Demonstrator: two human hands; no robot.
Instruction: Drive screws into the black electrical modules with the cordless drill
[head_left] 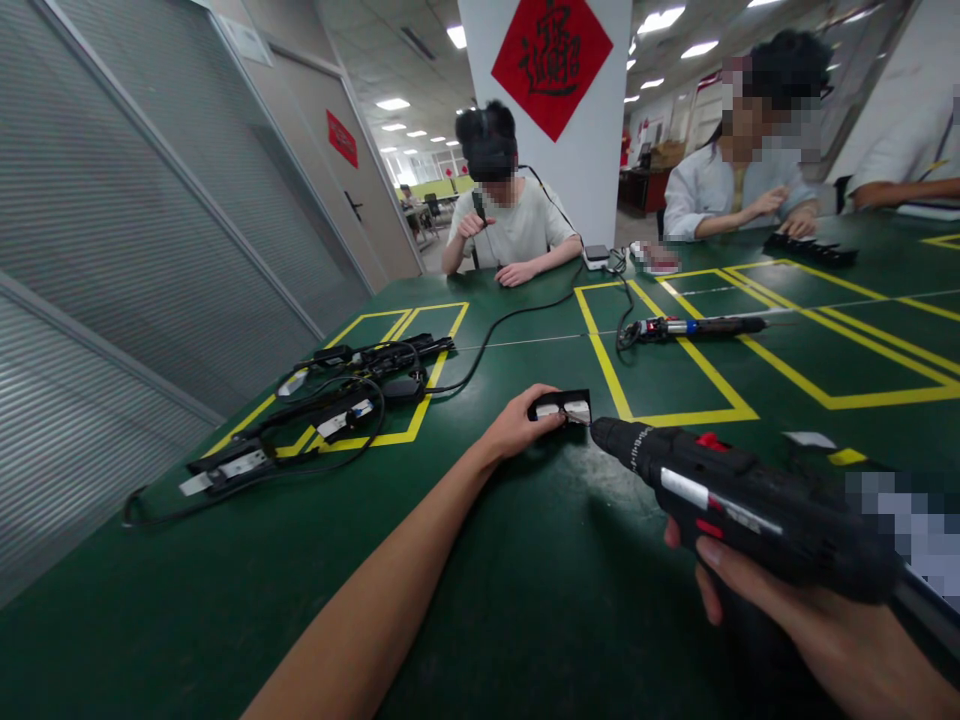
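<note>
Gripping a power drill (750,515) one-handed, the right hand (810,612) aims its nose at a small black part (576,399) with white pieces in it, which the left hand (517,425) clasps by one end on the green table (525,600); whether the drill's tip touches it, I cannot tell. Since only that end is held, a sudden bite could twist the part loose, and a slip could send the tip into the fingers just beside it. The drill's bulk sits well behind its nose, so a sagging wrist could tilt it off line. Farther out, the loose black cable (517,306) could, if snagged, drag the cluttered black devices (375,385) on the left.
</note>
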